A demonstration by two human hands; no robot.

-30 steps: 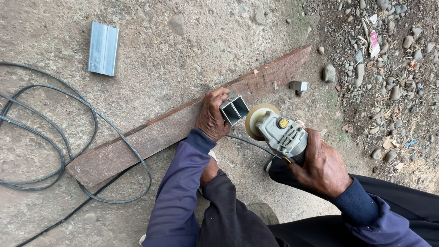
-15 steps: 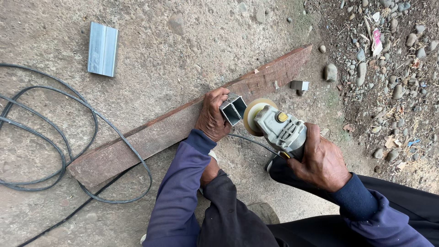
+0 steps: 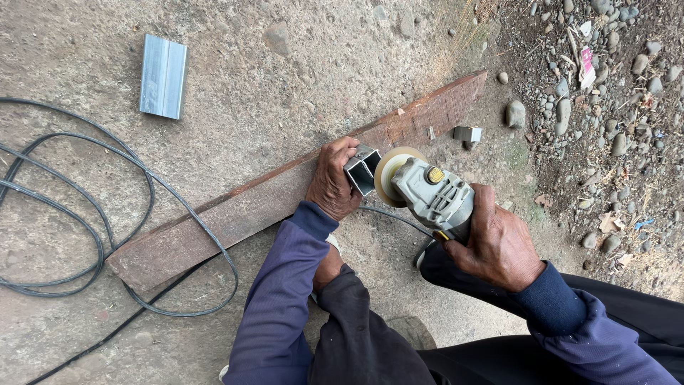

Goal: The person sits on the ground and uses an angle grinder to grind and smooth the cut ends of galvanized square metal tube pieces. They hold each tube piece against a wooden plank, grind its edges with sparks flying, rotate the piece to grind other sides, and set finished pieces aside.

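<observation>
My left hand [image 3: 331,182] grips a short piece of square metal tube [image 3: 363,169] and holds it down on a long reddish wooden plank [image 3: 235,210]. My right hand [image 3: 499,246] is wrapped around the body of a grey angle grinder [image 3: 434,194]. Its pale disc [image 3: 388,171] stands on edge right against the open end of the tube. Both arms wear dark blue sleeves. The grinder's cable runs under my left forearm.
A flat piece of shiny metal channel [image 3: 163,76] lies on the concrete at the upper left. Black cables [image 3: 85,235] loop across the left side and under the plank. A small metal offcut [image 3: 467,133] sits beyond the plank. Gravel and stones [image 3: 605,93] cover the right.
The grinder has shifted slightly left, bringing its disc against the tube end. My left hand and the tube have stayed on the plank.
</observation>
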